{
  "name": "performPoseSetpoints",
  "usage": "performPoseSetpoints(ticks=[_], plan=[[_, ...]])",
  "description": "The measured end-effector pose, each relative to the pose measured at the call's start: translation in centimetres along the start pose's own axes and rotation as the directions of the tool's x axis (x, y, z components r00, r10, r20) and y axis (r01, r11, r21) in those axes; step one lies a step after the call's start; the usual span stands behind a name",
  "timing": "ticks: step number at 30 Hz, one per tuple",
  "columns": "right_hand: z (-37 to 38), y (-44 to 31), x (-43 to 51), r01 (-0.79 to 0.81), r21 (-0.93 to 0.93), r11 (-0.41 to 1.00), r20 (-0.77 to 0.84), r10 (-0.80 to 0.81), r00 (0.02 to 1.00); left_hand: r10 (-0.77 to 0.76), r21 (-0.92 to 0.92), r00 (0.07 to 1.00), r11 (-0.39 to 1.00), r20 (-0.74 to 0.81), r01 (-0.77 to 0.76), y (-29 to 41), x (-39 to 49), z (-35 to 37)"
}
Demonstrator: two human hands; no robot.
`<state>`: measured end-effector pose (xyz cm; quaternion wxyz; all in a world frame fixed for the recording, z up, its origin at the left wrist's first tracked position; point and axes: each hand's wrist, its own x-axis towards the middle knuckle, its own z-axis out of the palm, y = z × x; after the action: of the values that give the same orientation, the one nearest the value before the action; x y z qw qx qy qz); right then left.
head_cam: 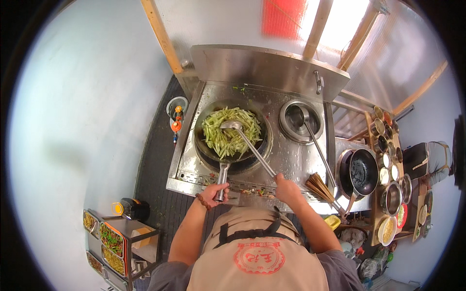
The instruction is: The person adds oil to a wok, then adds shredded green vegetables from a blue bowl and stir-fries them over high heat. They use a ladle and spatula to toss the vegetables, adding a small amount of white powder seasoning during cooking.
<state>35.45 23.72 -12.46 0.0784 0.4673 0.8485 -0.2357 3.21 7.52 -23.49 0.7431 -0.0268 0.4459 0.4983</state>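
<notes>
My left hand [214, 194] is closed around the metal handle of a wok [198, 135] on the steel stove [287, 160]. Pale green vegetable strips [233, 143] fill much of the wok. In my right hand [287, 189] is the long handle of a metal ladle [232, 124], whose bowl rests among the strips. To the right, a second ladle [304, 113] stands in a round metal pot [283, 123] set into the stove. Beside my right hand, a bamboo wok brush [320, 186] lies near the stove's front edge.
Another wok [363, 172] sits right of the stove. Beyond it, a wooden shelf [375, 232] holds metal containers and bowls. Food trays [111, 238] are at lower left, near a black jug [136, 209]. Another person [435, 160] is at the far right.
</notes>
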Motion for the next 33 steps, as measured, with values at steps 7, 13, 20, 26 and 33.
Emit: performPoseSetpoints(ticks=[7,13,20,26,33], plan=[[-1.9,2.5,-1.2,-0.152,-0.235,0.960,-0.002,0.156,0.988,-0.012,-0.177,0.988,0.984,0.151,0.038,0.0,2.3,-1.1],[3.5,-1.2,1.6,0.033,0.089,0.996,0.060,-0.038,0.997,-0.076,-0.209,0.983,0.972,0.166,0.111,0.1,3.3,-1.7],[-1.3,5.4,-7.1,0.035,0.135,0.990,0.022,-0.038,0.999,0.040,-0.472,0.955,0.875,0.293,0.108,-2.1,-4.7,4.2],[0.1,4.8,-10.6,0.037,0.399,0.916,-0.029,-0.028,0.999,0.075,-0.569,0.963,0.818,0.259,0.089,-2.8,-7.5,10.6],[0.4,7.8,-11.4,0.100,0.635,0.766,-0.024,-0.111,0.994,0.010,-0.363,0.977,0.929,0.213,0.070,-6.8,-10.7,12.7]])
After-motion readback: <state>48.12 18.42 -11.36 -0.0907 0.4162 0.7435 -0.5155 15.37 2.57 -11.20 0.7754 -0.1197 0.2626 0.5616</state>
